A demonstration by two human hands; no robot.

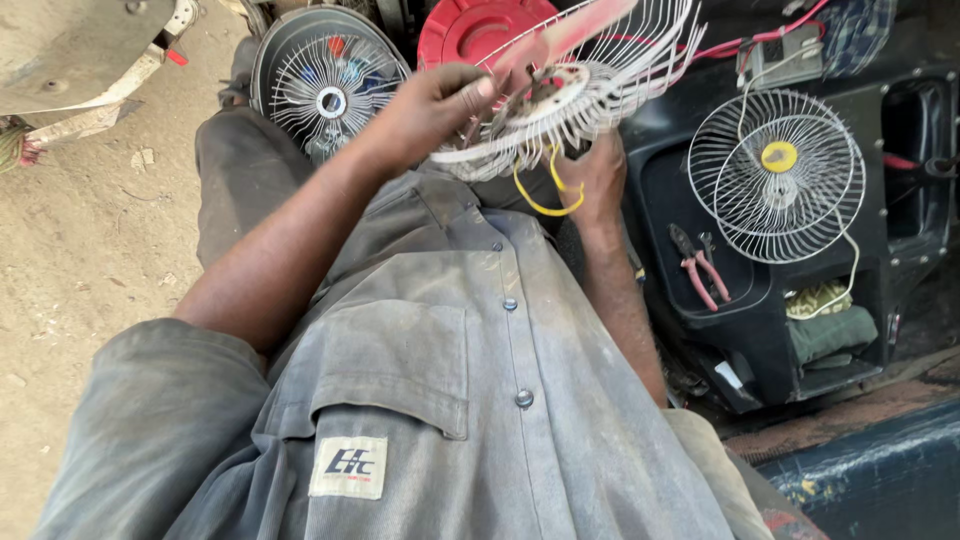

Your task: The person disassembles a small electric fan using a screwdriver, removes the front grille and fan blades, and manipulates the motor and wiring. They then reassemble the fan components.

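Observation:
I sit in a grey work shirt with a small fan held over my lap. It has a white wire guard, a metal hub and a pink-red blade that looks blurred. My left hand reaches in from the left, its fingers gripping the guard's rim next to the hub. My right hand holds the fan from underneath, partly hidden by the guard. A yellow wire loops down from the fan between my hands.
A black-framed fan stands by my knee, with a red round cover behind it. On the black moulded panel to the right lie a white wire fan with a yellow hub, red-handled pliers and a green cloth. Dirt ground is on the left.

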